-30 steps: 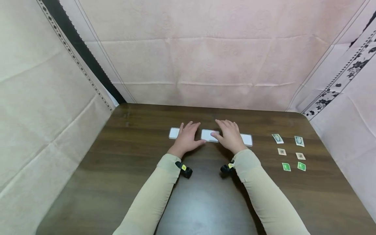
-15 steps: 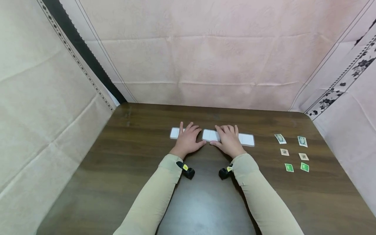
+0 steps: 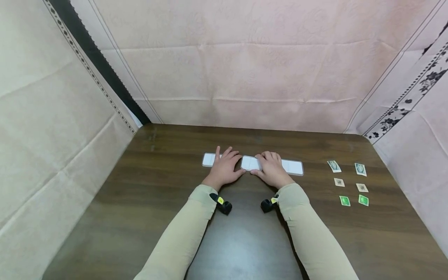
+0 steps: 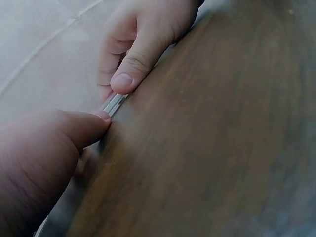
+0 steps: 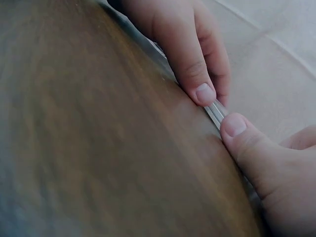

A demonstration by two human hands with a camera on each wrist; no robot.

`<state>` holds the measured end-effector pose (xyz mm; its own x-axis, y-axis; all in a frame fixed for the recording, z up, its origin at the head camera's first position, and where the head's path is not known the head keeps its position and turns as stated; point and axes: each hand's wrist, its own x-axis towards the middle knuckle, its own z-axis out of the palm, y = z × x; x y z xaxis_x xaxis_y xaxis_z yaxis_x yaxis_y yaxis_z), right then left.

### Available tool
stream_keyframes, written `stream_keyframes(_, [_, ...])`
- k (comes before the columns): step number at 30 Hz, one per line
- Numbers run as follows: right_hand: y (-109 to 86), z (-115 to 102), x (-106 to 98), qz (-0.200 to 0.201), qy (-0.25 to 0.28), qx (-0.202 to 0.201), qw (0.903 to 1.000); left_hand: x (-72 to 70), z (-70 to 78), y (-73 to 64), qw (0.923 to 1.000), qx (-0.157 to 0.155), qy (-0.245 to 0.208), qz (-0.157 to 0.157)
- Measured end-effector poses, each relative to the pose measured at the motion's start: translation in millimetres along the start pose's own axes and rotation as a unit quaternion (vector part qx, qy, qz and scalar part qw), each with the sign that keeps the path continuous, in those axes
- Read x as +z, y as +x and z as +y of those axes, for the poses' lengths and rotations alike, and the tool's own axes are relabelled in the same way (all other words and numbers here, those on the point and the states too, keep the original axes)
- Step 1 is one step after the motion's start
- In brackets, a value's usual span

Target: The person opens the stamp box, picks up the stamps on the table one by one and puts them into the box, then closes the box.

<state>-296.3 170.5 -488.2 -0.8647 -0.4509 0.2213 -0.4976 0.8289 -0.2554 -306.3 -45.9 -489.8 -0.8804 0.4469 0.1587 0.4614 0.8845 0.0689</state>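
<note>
Three flat white rectangular pieces with thin dark rims lie in a row on the table: a left piece, a middle piece and a right piece. My left hand covers part of the left piece, its thumb and index finger at the middle piece's left end. My right hand grips the middle piece, thumb along the near edge and fingers over the far side, hiding where it meets the right piece. Both wrist views show the thumbs close together on the middle piece's thin, layered edge.
On the right of the brown table lie several small stamps in two columns: blue ones at the back, pale ones in the middle, green ones in front. Pale cloth hangs behind and at both sides.
My right hand has come down onto the middle piece, its spread fingers drawing in. The left hand has closed slightly at that piece's left end. The stamps lie as before.
</note>
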Motion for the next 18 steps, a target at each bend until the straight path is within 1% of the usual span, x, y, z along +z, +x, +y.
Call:
stream_keyframes(4, [-1.1, 0.8, 0.5, -0.003, 0.008, -0.008, 0.9999, 0.9, -0.5, -0.1, 0.9999, 0.012, -0.004, -0.002])
stream_keyframes(9, [-2.7, -0.3, -0.9, -0.009, 0.009, -0.018, 0.9998, -3.0, -0.4, -1.8, 0.9996, 0.027, 0.0, 0.002])
stream_keyframes(14, [-3.6, -0.2, -1.0, -0.014, 0.009, -0.016, 0.9997, -3.5, 0.0, -1.5, 0.9992, 0.039, 0.0, 0.011])
stream_keyframes(18, [-4.6, 0.2, -0.2, -0.017, 0.0, -0.015, 0.9997, -1.1, 0.0, -1.2, 0.9991, 0.041, 0.001, 0.014])
